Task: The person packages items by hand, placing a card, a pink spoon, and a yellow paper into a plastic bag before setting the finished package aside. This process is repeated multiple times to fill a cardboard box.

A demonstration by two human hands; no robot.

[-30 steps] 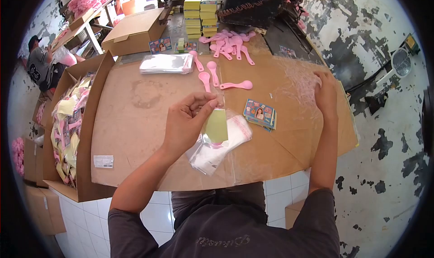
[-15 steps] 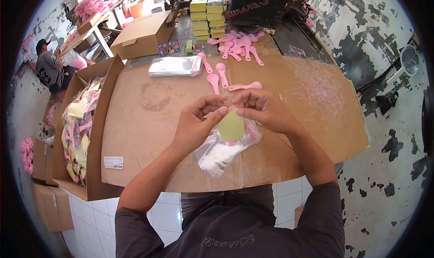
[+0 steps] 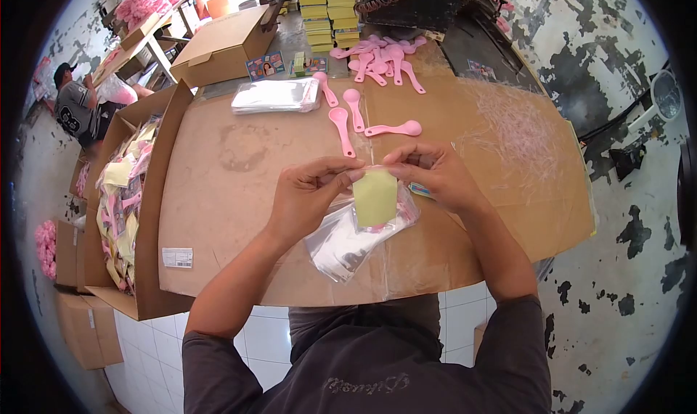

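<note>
A small clear plastic bag with a yellow-green card (image 3: 375, 198) in it hangs between my hands. My left hand (image 3: 311, 195) pinches the bag's top left corner, thumb and fingertips closed. At the top right corner my right hand (image 3: 433, 177) pinches the same edge. A bit of pink shows at the card's lower end. Beneath it lie loose clear plastic bags (image 3: 345, 241) on the cardboard. Just beyond my hands are several pink measuring spoons, among them one spoon (image 3: 340, 129) pointing toward me and another spoon (image 3: 396, 129) lying sideways.
A stack of clear bags (image 3: 274, 96) lies farther back, near a heap of pink spoons (image 3: 385, 57) and stacked yellow cards (image 3: 316, 16). To the left stands an open cardboard box (image 3: 168, 196) of filled packets. Plastic scraps (image 3: 514, 127) cover the right side. Another person (image 3: 75, 105) sits far left.
My two hands have moved apart slightly along the bag's top edge, and the yellow-green card shows more fully. The camera view has shifted a little.
</note>
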